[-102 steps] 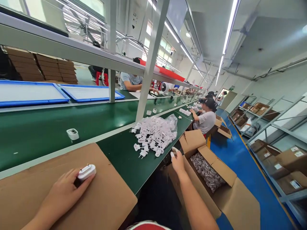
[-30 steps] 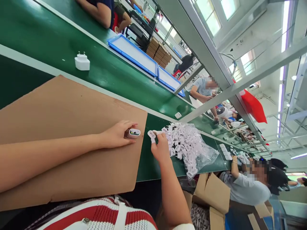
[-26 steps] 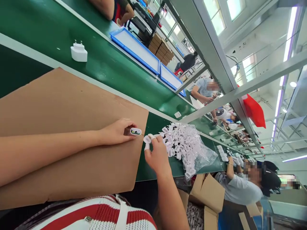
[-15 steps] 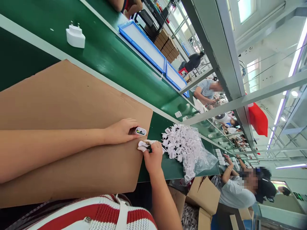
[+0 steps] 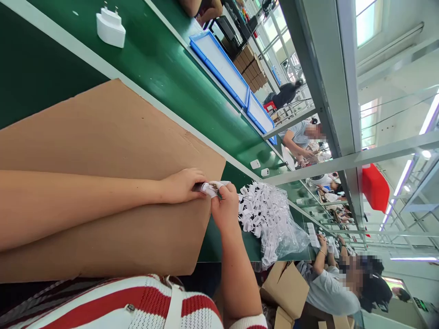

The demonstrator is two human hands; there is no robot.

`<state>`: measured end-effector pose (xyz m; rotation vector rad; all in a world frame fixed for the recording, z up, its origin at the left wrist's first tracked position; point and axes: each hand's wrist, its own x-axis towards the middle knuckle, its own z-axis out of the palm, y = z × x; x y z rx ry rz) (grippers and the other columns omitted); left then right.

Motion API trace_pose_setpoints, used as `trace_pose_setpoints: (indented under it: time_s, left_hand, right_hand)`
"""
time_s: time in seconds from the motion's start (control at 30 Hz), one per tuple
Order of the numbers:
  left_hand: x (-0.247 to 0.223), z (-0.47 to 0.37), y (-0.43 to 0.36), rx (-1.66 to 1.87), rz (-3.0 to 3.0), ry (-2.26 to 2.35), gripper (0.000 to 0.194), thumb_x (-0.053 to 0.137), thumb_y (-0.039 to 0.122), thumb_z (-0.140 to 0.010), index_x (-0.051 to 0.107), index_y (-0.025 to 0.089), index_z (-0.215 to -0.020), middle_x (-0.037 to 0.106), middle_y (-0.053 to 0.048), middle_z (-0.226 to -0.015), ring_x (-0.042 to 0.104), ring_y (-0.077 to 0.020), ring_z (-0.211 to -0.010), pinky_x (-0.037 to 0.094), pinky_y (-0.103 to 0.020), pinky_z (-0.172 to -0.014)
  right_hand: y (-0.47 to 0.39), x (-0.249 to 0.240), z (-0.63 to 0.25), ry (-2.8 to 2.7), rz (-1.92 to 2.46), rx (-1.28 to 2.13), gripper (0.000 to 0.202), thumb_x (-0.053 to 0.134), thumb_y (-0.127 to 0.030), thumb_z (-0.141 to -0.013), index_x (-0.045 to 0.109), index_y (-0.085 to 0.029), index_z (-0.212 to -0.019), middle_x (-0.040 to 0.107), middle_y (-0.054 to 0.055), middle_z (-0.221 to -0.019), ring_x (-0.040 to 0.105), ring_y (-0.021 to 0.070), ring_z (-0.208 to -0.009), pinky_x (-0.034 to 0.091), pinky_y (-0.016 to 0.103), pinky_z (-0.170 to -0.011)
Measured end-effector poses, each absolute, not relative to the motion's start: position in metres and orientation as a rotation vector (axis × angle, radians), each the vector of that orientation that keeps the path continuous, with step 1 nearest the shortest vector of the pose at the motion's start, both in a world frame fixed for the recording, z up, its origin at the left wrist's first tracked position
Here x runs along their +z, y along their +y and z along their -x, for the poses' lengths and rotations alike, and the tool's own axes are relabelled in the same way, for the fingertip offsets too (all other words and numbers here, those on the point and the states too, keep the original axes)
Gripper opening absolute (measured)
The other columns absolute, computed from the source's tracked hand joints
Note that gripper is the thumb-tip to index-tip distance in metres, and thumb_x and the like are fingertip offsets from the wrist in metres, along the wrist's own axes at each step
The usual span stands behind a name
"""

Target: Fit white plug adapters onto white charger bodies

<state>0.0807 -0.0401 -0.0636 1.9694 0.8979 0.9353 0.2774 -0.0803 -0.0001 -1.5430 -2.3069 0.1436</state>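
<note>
My left hand (image 5: 183,186) is closed round a white charger housing (image 5: 203,188), mostly hidden by the fingers. My right hand (image 5: 225,205), with white covers on its thumb and forefinger, pinches right at the housing's end. A small metallic bit shows between those fingertips, but its shape is hidden. Both hands are over the right end of a brown cardboard sheet (image 5: 144,151). Just right of them lies a clear plastic bag (image 5: 291,235) with a heap of small white plastic parts (image 5: 255,208) spilling from its mouth.
A finished-looking white plug charger (image 5: 110,28) stands on the green bench (image 5: 164,77). Blue-rimmed trays (image 5: 222,64) line its far side. A metal frame (image 5: 318,77) crosses above. An open carton (image 5: 286,288) sits below right, near a co-worker (image 5: 338,278) in grey.
My right hand has moved up against the housing's end, which showed a circuit board inside and is now covered. The whole view has shifted slightly.
</note>
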Motion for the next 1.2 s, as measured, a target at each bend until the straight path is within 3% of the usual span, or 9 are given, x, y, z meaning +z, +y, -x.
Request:
trace_pose_setpoints:
  time_s: [0.37,0.6,0.73,0.87,0.93,1.0,1.1,1.2]
  left_hand:
    - [-0.064,-0.081,-0.040,0.958,-1.952,0.885,0.033,0.067,0.050,-0.091,0.064,0.021,-0.076,0.067,-0.008,-0.085,0.061,-0.0265,-0.085,0.046,-0.038,-0.078]
    - [-0.068,-0.083,-0.037,0.965,-1.957,0.912,0.032,0.068,0.049,-0.090,0.064,0.021,-0.074,0.066,-0.008,-0.082,0.062,-0.0262,-0.082,0.047,-0.038,-0.077]
    - [-0.065,-0.082,-0.039,0.952,-1.963,0.922,0.036,0.063,0.056,-0.091,0.070,0.022,-0.079,0.068,-0.008,-0.083,0.064,-0.0269,-0.083,0.049,-0.037,-0.076]
    - [-0.060,-0.082,-0.041,0.908,-1.969,0.933,0.038,0.064,0.061,-0.087,0.076,0.024,-0.089,0.074,-0.008,-0.089,0.068,-0.0294,-0.088,0.053,-0.037,-0.077]
    - [-0.053,-0.082,-0.037,0.862,-1.899,1.007,0.040,0.067,0.062,-0.083,0.078,0.025,-0.095,0.078,-0.008,-0.095,0.070,-0.0303,-0.090,0.055,-0.037,-0.075]
    - [-0.042,-0.083,-0.024,0.858,-1.800,1.134,0.044,0.070,0.062,-0.079,0.078,0.026,-0.102,0.080,-0.006,-0.102,0.073,-0.0304,-0.093,0.056,-0.036,-0.076]
    - [-0.023,-0.079,0.014,0.918,-1.728,1.341,0.049,0.070,0.057,-0.077,0.076,0.022,-0.111,0.080,-0.006,-0.109,0.071,-0.0272,-0.093,0.053,-0.035,-0.077]
    - [-0.014,-0.065,0.067,0.995,-1.725,1.515,0.054,0.062,0.057,-0.079,0.073,0.015,-0.111,0.075,-0.004,-0.095,0.067,-0.0228,-0.093,0.042,-0.034,-0.074]
  right_hand:
    - [-0.077,0.003,-0.275,-2.376,1.535,0.105,0.030,0.059,-0.008,-0.094,0.078,-0.021,-0.113,0.068,0.009,-0.105,0.064,0.0248,-0.101,0.055,0.036,-0.090]
    - [-0.068,0.008,-0.266,-2.458,1.691,0.035,0.022,0.060,-0.004,-0.086,0.072,-0.022,-0.083,0.059,0.004,-0.089,0.060,0.0231,-0.091,0.050,0.033,-0.079]
    - [-0.074,-0.003,-0.261,-2.267,1.748,0.079,0.021,0.065,-0.007,-0.085,0.076,-0.022,-0.094,0.062,0.005,-0.091,0.062,0.0225,-0.091,0.051,0.031,-0.079]
    - [-0.084,-0.015,-0.278,-1.987,1.665,0.293,0.025,0.071,-0.028,-0.093,0.074,-0.023,-0.117,0.071,0.005,-0.101,0.065,0.0223,-0.094,0.054,0.032,-0.085]
    - [-0.087,-0.019,-0.297,-1.835,1.676,0.273,0.034,0.069,-0.036,-0.096,0.070,-0.022,-0.127,0.074,0.008,-0.111,0.066,0.0245,-0.101,0.054,0.037,-0.093]
    - [-0.086,-0.021,-0.317,-1.718,1.804,0.094,0.031,0.069,-0.036,-0.097,0.070,-0.020,-0.124,0.074,0.016,-0.117,0.064,0.0316,-0.113,0.050,0.047,-0.101]
    - [-0.080,-0.026,-0.340,-1.614,2.099,-0.135,0.021,0.072,-0.027,-0.090,0.070,-0.017,-0.109,0.073,0.026,-0.115,0.061,0.0429,-0.120,0.043,0.062,-0.104]
    - [-0.071,-0.027,-0.345,-1.607,2.273,-0.195,0.022,0.064,-0.012,-0.085,0.070,-0.017,-0.106,0.074,0.025,-0.112,0.066,0.0432,-0.115,0.041,0.064,-0.104]
